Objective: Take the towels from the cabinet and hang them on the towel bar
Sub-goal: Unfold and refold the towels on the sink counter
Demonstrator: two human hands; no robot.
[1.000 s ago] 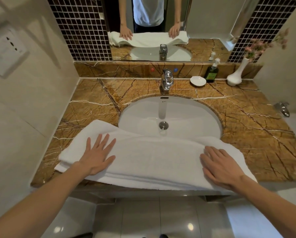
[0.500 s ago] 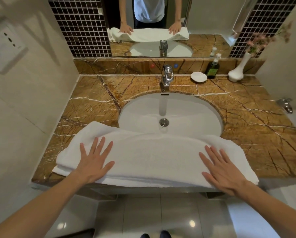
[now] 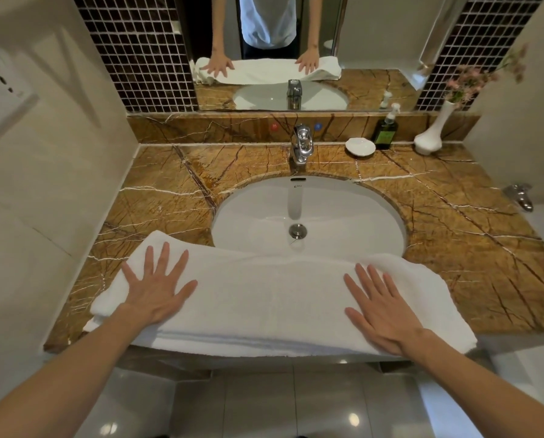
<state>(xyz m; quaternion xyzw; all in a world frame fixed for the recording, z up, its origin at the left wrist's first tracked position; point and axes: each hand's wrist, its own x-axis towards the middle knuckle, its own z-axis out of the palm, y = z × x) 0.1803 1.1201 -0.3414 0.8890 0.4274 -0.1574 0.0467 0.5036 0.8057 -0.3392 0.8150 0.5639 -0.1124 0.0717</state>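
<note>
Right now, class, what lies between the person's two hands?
In the head view, only a bare stretch of the white towel; the left hand and right hand rest flat on it.

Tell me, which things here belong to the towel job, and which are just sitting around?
For the job: white towel, lying folded along the counter front; left hand and right hand, both flat on it.

Just lying about: faucet, soap dish, green pump bottle, white vase, sink.

The towel (image 3: 273,298) hides the near rim of the sink (image 3: 327,210) and the front edge of the counter (image 3: 453,222); bottle (image 3: 385,131) label illegible, flowers (image 3: 472,80) blurred, wall plate (image 3: 5,99) cut off at left.
</note>
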